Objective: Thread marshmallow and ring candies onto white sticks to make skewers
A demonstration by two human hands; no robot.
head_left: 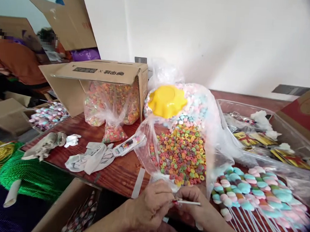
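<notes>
Lower centre of frame: left hand (150, 205) and right hand (194, 206) meet at near edge of table (118, 174). Both sets of fingers pinch thin white stick (191, 203), held level; left fingers at its reddish tip. Open bag (181, 154) of ring candy just above hands; candy skewers (248, 194) at right.

Likely risks:
- stick tip jabs fingertip, grips sit so close
- wrist nudges bag, rings spill over table edge
- right forearm drags skewers
</notes>
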